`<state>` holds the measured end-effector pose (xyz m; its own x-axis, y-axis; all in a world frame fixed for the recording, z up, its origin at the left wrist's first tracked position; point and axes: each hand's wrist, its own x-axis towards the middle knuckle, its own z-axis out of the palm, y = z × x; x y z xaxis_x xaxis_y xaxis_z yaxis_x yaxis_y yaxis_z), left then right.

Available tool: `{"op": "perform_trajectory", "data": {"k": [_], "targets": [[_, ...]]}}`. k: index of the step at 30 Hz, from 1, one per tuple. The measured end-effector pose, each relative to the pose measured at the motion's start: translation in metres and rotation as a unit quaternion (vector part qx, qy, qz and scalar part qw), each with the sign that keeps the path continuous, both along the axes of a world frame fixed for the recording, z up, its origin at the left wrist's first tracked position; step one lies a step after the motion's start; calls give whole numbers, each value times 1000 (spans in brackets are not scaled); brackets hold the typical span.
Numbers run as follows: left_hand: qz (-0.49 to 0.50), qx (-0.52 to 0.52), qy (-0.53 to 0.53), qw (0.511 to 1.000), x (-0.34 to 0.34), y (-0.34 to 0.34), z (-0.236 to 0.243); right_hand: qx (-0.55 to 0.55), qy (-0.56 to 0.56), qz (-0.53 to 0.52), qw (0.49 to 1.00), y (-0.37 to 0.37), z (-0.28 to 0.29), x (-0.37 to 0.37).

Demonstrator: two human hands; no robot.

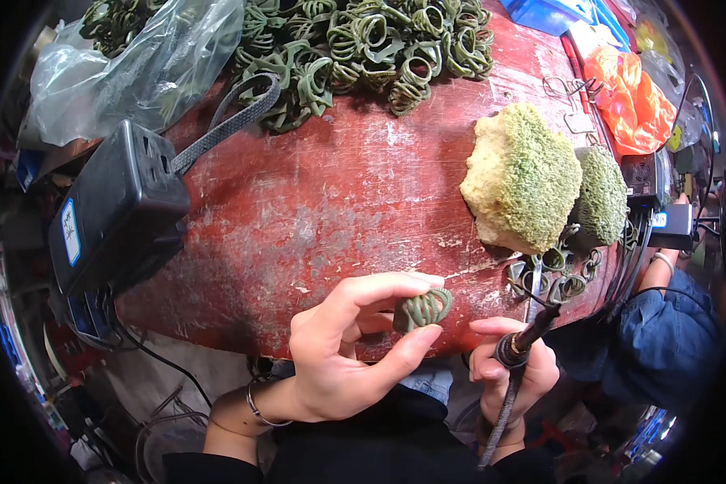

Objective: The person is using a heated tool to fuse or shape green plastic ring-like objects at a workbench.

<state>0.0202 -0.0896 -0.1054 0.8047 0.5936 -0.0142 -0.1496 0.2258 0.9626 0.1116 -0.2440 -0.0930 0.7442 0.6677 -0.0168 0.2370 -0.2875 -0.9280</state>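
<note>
My left hand (347, 347) pinches a small green looped wire piece (423, 309) between thumb and fingers, just above the near edge of the worn red table (331, 202). My right hand (512, 375) grips a black pen-shaped tool (528, 335) with a braided cord, its tip pointing up toward a few small green loops (561, 274) at the table's near right edge. The tool tip is apart from the piece in my left hand.
Two yellow-green sponge blocks (524, 177) lie on the right. A heap of green wire loops (363, 40) fills the far side. A black box with sockets (117, 206) and a clear plastic bag (129, 68) sit left. Another person's blue sleeve (669, 339) is at right.
</note>
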Motion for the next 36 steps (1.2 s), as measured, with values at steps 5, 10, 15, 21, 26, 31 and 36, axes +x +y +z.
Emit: {"op": "perform_trajectory", "data": {"k": [5, 10, 15, 21, 26, 31, 36], "targets": [[-42, -77, -12, 996, -4, 7, 5, -8, 12, 17, 1000, 2, 0, -1], [-84, -148, -1, 985, -2, 8, 10, 24, 55, 13, 998, 2, -2, -4], [-95, -177, 19, 979, 3, 0, 15, 32, 13, 21, 999, 15, 15, 3], [-106, -199, 35, 974, 5, -1, 17, 51, 160, 53, 984, 23, 16, -5], [-103, -173, 29, 979, 6, -6, 16, 22, 207, 24, 978, 24, 22, -9], [-95, -18, 58, 994, 6, -5, 15, 32, 181, 27, 983, 23, 22, -12], [-47, 52, 19, 997, 8, -12, 6, 60, 219, 1, 974, 22, 21, -13]]}}
